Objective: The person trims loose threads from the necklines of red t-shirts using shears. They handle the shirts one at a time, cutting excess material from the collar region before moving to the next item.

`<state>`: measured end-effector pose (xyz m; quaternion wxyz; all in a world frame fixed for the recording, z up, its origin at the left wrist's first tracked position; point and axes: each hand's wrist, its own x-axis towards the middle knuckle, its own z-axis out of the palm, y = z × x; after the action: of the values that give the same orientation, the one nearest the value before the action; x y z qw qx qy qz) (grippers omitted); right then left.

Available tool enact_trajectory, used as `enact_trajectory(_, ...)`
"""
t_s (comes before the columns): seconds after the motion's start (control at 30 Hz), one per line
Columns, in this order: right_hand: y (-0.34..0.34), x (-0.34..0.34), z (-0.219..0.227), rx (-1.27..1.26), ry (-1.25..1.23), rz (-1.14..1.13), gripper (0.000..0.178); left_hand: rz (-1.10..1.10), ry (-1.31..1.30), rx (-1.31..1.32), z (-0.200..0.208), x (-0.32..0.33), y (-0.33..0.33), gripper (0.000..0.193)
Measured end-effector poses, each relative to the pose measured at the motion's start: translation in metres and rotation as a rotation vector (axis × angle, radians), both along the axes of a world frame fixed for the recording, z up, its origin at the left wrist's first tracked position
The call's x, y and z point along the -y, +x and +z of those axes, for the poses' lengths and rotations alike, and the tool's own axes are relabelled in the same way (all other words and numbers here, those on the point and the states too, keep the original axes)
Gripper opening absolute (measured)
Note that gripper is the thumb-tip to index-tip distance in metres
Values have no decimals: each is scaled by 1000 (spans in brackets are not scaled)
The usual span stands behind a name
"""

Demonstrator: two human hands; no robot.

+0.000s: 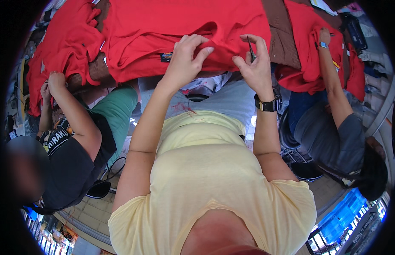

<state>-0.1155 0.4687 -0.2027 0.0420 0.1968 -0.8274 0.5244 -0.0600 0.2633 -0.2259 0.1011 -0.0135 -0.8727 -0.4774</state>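
Observation:
A red knit garment (pixel 180 17) with a small dark neck label (pixel 165 57) lies spread across the table edge in front of me. Over its near edge is my left hand (pixel 185 61), thumb and fingers apart, with nothing visible between them. To its right, my right hand (pixel 256 70) holds a small pair of dark thread snips (pixel 251 50), the slim blades pointing up past the fingers. A raised fold of red cloth (pixel 216 32) stands between the two hands. Whether any fingertip touches the cloth is hard to tell.
On my left, a seated person (pixel 78 140) handles another red garment (pixel 70 42). At my right a person in a dark shirt (pixel 329 131) reaches over red cloth (pixel 305 51). Brown cloth (pixel 284 34) covers the table between garments. Loose red threads (pixel 184 109) lie on my lap.

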Motion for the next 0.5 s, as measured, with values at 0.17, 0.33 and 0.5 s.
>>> enact_trajectory(0.17, 4, -11, -9, 313, -175, 54, 47, 3, 466, 157, 7, 5, 3, 30)
enact_trajectory(0.33, 13, 14, -2, 313, -397, 35, 46, -24, 601, 109, 8, 6, 8, 43)
enact_trajectory(0.5, 7, 18, -2, 185, -369, -9, 39, 6, 631, 46, 11, 13, 11, 46)
